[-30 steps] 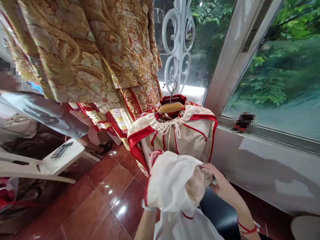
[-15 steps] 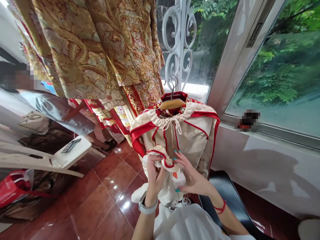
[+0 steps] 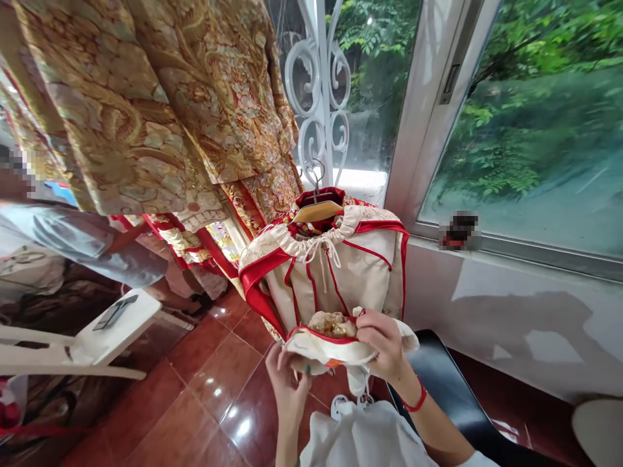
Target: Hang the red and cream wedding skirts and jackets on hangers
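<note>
My left hand (image 3: pixel 288 379) pinches the left end of a cream cloth piece (image 3: pixel 324 347) with red piping and gold embroidery; its exact kind does not show. At the right end of that piece my right hand (image 3: pixel 384 340) grips the edge, fingers closed on it. The cloth is stretched between both hands, a small orange label on its near side. Just beyond it hangs a cream garment (image 3: pixel 321 279) with red trim and a drawstring bow at the neck, on a wooden hanger (image 3: pixel 317 211).
Gold patterned garments (image 3: pixel 146 110) hang at upper left. A person (image 3: pixel 92 240) stands behind them on the left, near a white chair (image 3: pixel 114 324). A black seat (image 3: pixel 433 383) is at my right, below the window (image 3: pixel 525 162). White scrolled ironwork (image 3: pixel 316 91) stands behind the hanger.
My right hand has closed on the cloth piece, and the piece is now spread sideways, lower and more to the right. My left hand has moved slightly down and left. The view has shifted right.
</note>
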